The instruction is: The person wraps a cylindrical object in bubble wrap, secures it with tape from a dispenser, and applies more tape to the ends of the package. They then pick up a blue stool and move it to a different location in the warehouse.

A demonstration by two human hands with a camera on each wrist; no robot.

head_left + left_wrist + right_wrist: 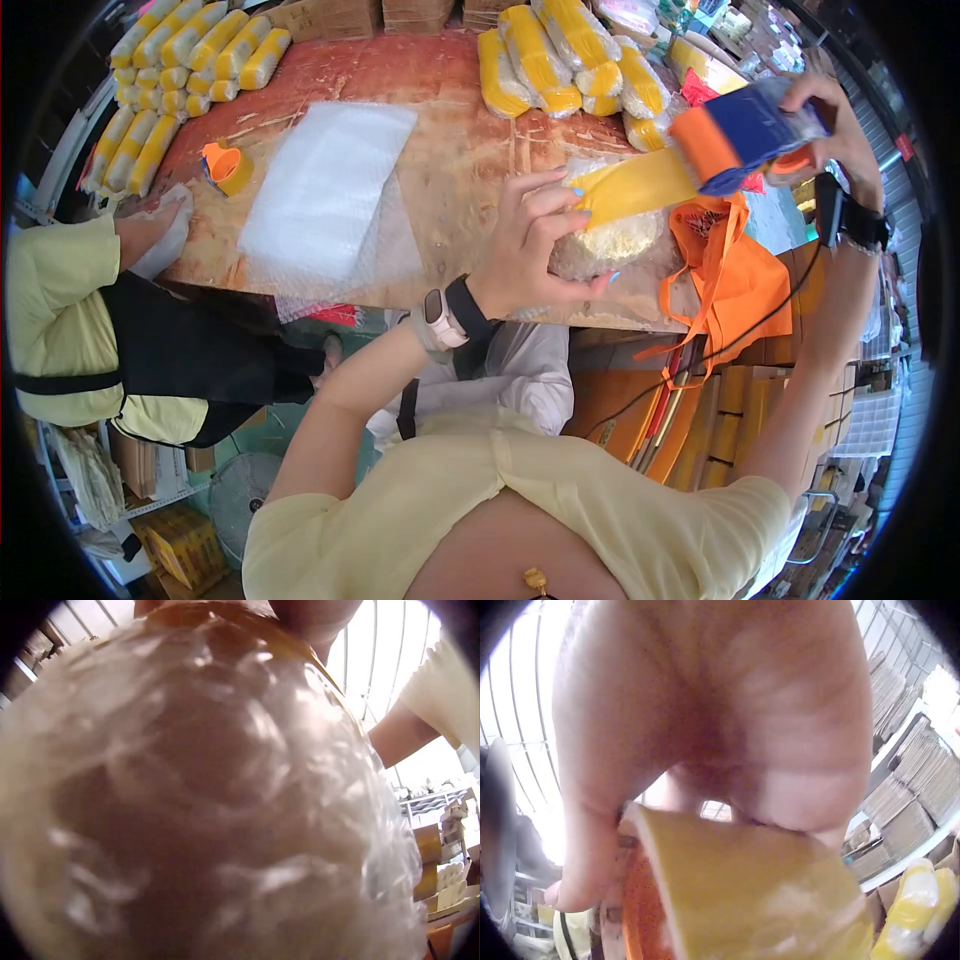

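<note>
In the head view, the left hand (530,240) grips a bubble-wrapped bundle (610,245) on the table, fingers over its top and thumb at its near side. Yellow tape (635,188) stretches from the bundle up to a blue and orange tape dispenser (735,135). My right hand (835,120) holds that dispenser raised at the table's right. Bubble wrap (210,780) fills most of the left wrist view. The right wrist view shows the right hand (720,712) round a roll of yellow tape (757,885).
Bubble-wrap sheets (320,190) lie mid-table, with a tape roll (228,168) to their left. Taped bundles are stacked at back left (210,50) and back right (560,50). An orange bag (735,280) hangs over the right edge. Another person (70,290) stands at left.
</note>
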